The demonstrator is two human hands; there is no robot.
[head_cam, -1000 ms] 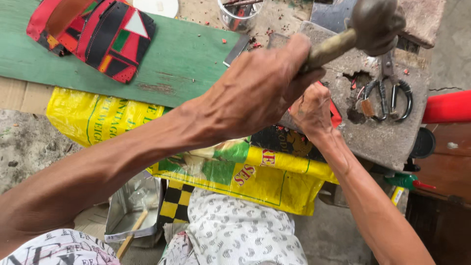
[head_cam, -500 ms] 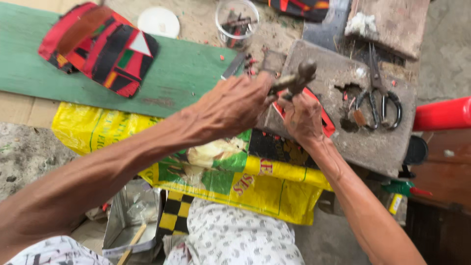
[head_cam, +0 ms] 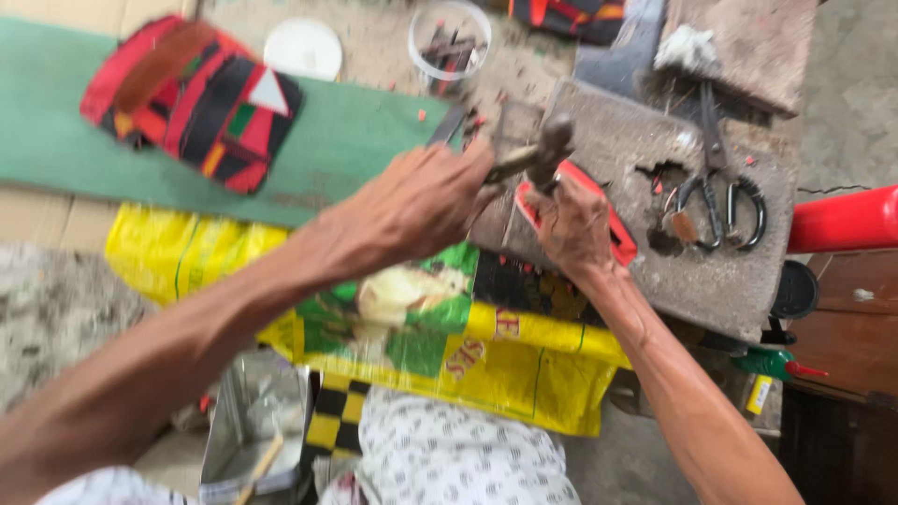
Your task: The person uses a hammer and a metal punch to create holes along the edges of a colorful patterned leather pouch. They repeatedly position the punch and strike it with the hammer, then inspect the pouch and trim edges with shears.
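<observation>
The metal-headed hammer with a pale handle [head_cam: 541, 155] sits over the left part of the grey stone slab surface [head_cam: 720, 281]. Its head is blurred and lies just above the flat red strip of material [head_cam: 617, 238] on that slab. The left hand [head_cam: 416, 201] forms a closed grip around the hammer handle; the head projects to the right of the fist, toward the right hand. The right hand [head_cam: 575, 224] rests on the red strip, fingers pressed down on it, directly beneath the hammer head; its grip is closed on the strip, though blur hides the fingertips.

To the right on the slab lie dark metal scissors [head_cam: 720, 187] with looped handles, beside a ragged hole in the stone. Far of the hands stands a clear round container of small metal pieces [head_cam: 449, 42], with a white round lid [head_cam: 304, 49] to its left. A green board [head_cam: 56, 150] at far left carries a red, black and green patchwork piece [head_cam: 196, 98]. Near the person, a yellow and green printed sack [head_cam: 421, 337] lies under both forearms. A red cylinder [head_cam: 842, 220] sits at the right edge.
</observation>
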